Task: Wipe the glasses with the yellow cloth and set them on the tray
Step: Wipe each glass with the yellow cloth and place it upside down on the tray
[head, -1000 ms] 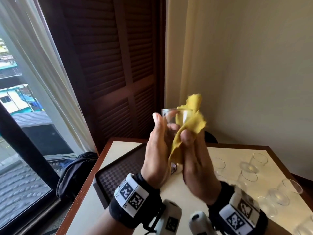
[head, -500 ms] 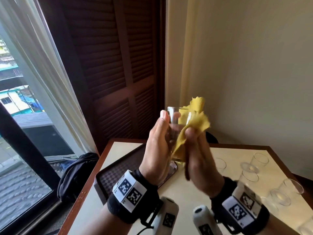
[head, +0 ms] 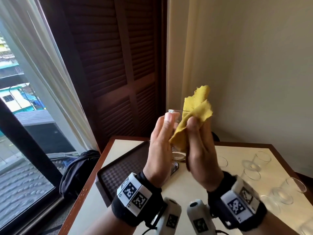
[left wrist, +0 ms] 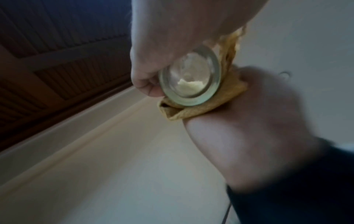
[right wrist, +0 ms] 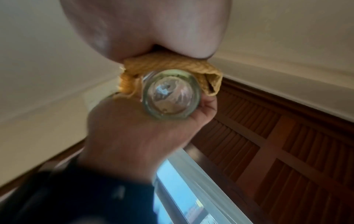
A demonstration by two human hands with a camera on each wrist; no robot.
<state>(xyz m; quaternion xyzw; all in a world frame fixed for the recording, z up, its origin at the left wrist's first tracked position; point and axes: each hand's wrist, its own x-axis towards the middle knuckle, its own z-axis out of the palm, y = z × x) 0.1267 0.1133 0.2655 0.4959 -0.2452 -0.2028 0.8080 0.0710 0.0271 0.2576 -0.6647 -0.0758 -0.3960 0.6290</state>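
Note:
I hold a clear glass (head: pixel 174 114) upright in the air above the table, between both hands. My left hand (head: pixel 162 133) grips its left side, fingers curled round it (left wrist: pixel 149 75). My right hand (head: pixel 196 131) presses the yellow cloth (head: pixel 196 107) against the glass's right side and grips it; the cloth's loose end sticks up above the rim. Both wrist views show the thick round base of the glass (left wrist: pixel 190 78) (right wrist: pixel 171 94) with the cloth (right wrist: pixel 168 65) wrapped beside it. The dark checkered tray (head: pixel 122 168) lies on the table under my left hand.
Several more clear glasses (head: pixel 263 157) (head: pixel 281 195) stand on the pale table (head: pixel 194 184) at the right. A dark bag (head: pixel 79 168) lies on the floor by the window at the left. Louvred wooden shutters and a wall stand close behind the table.
Both hands with the glass have drifted slightly right. My right hand and the cloth have slid up the side of the glass.

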